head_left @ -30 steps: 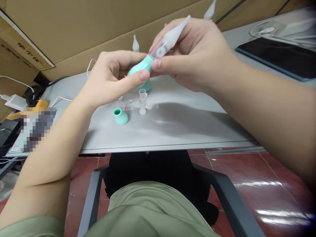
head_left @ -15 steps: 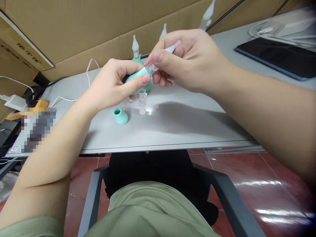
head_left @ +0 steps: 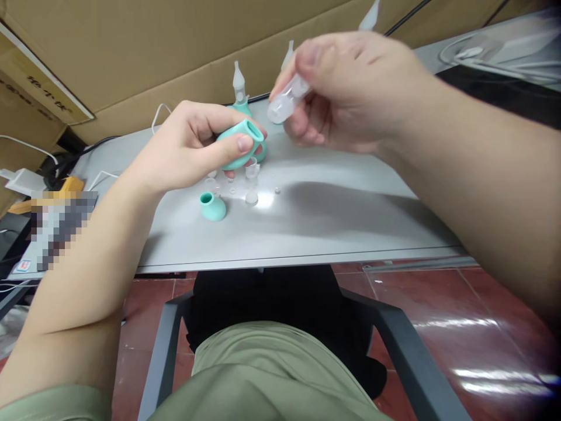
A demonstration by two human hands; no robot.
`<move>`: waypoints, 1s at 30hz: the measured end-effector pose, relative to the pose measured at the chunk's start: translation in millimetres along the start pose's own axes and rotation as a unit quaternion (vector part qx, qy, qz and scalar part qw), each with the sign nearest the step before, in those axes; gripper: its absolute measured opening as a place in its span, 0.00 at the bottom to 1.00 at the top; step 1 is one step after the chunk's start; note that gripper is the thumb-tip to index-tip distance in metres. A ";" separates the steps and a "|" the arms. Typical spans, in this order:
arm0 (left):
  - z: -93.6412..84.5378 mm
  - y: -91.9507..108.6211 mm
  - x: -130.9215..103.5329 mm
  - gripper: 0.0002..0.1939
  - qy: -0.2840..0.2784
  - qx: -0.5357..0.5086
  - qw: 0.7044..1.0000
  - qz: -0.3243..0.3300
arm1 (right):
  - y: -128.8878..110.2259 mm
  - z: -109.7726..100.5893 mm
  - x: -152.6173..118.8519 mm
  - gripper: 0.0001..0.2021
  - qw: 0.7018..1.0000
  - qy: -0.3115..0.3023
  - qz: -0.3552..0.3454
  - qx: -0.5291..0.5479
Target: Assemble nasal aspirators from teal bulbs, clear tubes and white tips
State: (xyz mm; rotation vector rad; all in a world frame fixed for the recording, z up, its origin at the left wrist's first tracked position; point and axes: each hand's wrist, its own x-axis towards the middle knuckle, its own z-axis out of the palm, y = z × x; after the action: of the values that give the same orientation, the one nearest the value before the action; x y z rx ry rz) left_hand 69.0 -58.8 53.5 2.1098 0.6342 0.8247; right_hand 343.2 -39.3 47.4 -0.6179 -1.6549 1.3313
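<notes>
My left hand [head_left: 193, 143] squeezes a teal rubber bulb [head_left: 239, 146], its open mouth pressed to a narrow oval and facing up to the right. In my right hand [head_left: 346, 88] is a clear plastic nozzle [head_left: 287, 102], its wide round end pointing down at the left, apart from the bulb. Another teal bulb [head_left: 213, 207] stands on the table below my left hand, mouth up. Small clear plastic parts, among them a cup [head_left: 252, 169] and a disc [head_left: 251, 197], lie beneath the hands.
Behind my hands stands an assembled nasal aspirator [head_left: 239, 88]; two more white tips [head_left: 288, 54] [head_left: 370, 16] rise partly hidden by my right hand. A cardboard wall [head_left: 153, 47] closes the back. A dark phone-like slab [head_left: 504, 93] and white cables lie at right, an orange power strip [head_left: 72, 187] at left.
The clear nozzle has come out of the teal bulb. My right hand has lifted it up and to the right, while my left hand keeps the bulb in nearly the same place.
</notes>
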 end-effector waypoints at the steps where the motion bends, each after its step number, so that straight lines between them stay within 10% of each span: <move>1: -1.0 -2.0 -0.4 0.23 0.004 0.015 1.000 0.001 | -2.5 -3.4 0.0 0.30 1.000 0.008 -0.012 0.000; 8: 1.5 4.4 8.1 0.27 0.067 0.074 0.995 -0.017 | -16.2 -30.5 -3.7 0.23 0.997 0.007 -0.064 -0.047; 13: -3.3 5.2 37.9 0.16 0.038 0.026 0.999 0.011 | -17.7 -63.9 -0.1 0.41 0.987 -0.137 0.035 -0.075; 21: 17.2 -20.2 113.2 0.15 -0.017 0.174 0.984 0.042 | -13.1 -108.1 10.5 0.41 0.925 -0.299 0.172 -0.162; 30: 47.7 -29.3 127.7 0.23 -0.044 0.324 0.944 -0.037 | -8.7 -94.8 9.0 0.42 0.952 -0.239 0.151 -0.120</move>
State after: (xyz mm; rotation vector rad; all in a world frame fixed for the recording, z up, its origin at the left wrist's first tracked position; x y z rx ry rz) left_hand 184.0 19.9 50.6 2.6656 1.0355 0.5107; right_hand 422.6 12.4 60.5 -0.7548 -2.2056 1.6011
